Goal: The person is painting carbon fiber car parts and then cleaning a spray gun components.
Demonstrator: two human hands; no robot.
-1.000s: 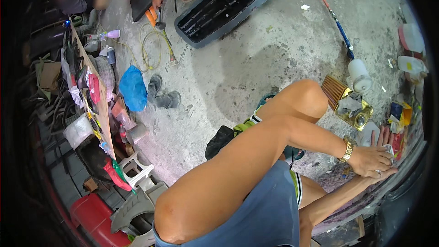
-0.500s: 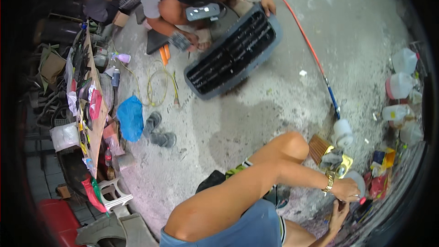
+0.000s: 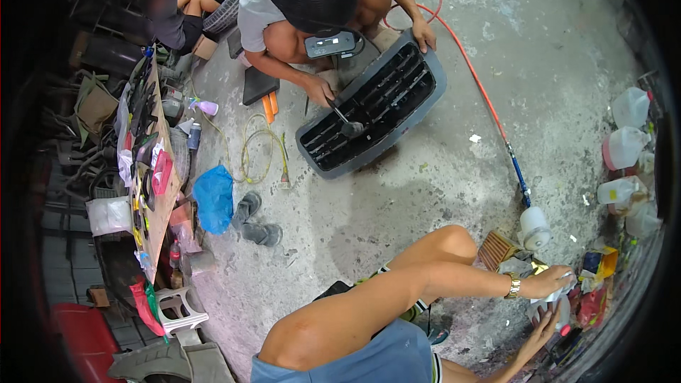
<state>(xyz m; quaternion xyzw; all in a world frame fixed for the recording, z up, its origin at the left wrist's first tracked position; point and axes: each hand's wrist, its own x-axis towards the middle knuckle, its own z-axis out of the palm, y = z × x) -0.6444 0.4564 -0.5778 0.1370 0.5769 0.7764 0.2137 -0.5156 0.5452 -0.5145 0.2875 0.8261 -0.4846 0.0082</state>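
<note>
My left arm, with a gold watch at the wrist, reaches across to the lower right. My left hand (image 3: pixel 547 283) is closed on a crumpled white cloth or paper (image 3: pixel 565 288); the material is hard to tell. Just below it, my right hand (image 3: pixel 543 328) has its fingers spread against a clear plastic bottle (image 3: pixel 563 312) with a red cap. Part of the bottle is hidden by my hands. Beside my left hand are a brown pleated piece (image 3: pixel 496 251) and a white spray-gun cup (image 3: pixel 535 228).
Ahead, a crouching co-worker (image 3: pixel 312 0) steadies a black-and-grey grille (image 3: pixel 369 106) and holds a brush (image 3: pixel 350 128) on it. A red hose (image 3: pixel 468 57) crosses the floor. Jugs (image 3: pixel 624 147) line the right side; a crowded board (image 3: pixel 159 220) and a blue bag (image 3: pixel 213 200) are left.
My left hand has left the bottle's capped end and now shows a white cloth or paper. My right hand's fingers have spread. The co-worker's brush has moved onto the grille. The view has shifted slightly.
</note>
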